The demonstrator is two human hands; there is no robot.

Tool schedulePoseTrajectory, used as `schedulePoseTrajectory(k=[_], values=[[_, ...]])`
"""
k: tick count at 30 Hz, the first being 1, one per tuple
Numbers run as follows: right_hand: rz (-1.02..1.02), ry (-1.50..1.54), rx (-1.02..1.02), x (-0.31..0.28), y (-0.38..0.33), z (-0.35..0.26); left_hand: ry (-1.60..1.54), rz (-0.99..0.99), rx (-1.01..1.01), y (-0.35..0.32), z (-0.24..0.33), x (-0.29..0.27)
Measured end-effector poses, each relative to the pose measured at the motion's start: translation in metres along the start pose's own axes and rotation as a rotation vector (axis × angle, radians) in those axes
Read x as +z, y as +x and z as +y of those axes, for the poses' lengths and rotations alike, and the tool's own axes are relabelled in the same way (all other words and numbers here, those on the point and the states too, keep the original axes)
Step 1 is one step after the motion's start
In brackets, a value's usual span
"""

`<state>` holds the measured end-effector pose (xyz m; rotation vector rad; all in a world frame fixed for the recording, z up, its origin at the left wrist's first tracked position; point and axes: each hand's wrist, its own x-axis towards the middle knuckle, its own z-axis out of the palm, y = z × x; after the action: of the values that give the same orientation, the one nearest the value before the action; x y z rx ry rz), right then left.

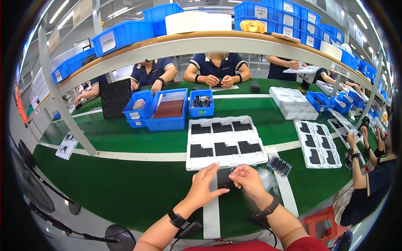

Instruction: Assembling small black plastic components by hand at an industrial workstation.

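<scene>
My left hand is open, its fingers spread and thumb stretched out, at the near edge of a white moulded tray. My right hand is closed in a pinch; what its fingertips hold, if anything, is too small to make out. Between the two hands lies a dark flat piece, partly hidden by them. Several black flat parts sit in the tray's compartments. Crumpled clear plastic is just right of my right hand, below a dark ribbed piece.
Blue bins stand beyond the tray on the green table. Another filled white tray lies to the right, near a co-worker. A shelf with blue boxes spans overhead. People work across the table.
</scene>
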<state>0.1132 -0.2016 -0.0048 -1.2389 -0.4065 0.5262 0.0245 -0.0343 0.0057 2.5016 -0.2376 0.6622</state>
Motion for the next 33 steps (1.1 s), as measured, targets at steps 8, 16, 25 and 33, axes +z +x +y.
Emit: schedulePoseTrajectory(k=[8,16,25,33], values=[[-0.033,-0.072,0.039,0.009,-0.008,-0.005,-1.092,-0.103,-0.474,-0.013,-0.023,0.002],[-0.126,-0.032,-0.046,0.013,-0.007,0.002,-0.911,-0.092,-0.298,-0.013,-0.016,0.003],[-0.031,-0.065,0.057,0.007,-0.006,-0.005,-0.834,0.049,-0.349,-0.019,-0.025,0.010],[0.177,-0.532,-0.064,-0.050,-0.006,-0.027,-1.187,0.156,-0.530,-0.022,-0.023,-0.005]])
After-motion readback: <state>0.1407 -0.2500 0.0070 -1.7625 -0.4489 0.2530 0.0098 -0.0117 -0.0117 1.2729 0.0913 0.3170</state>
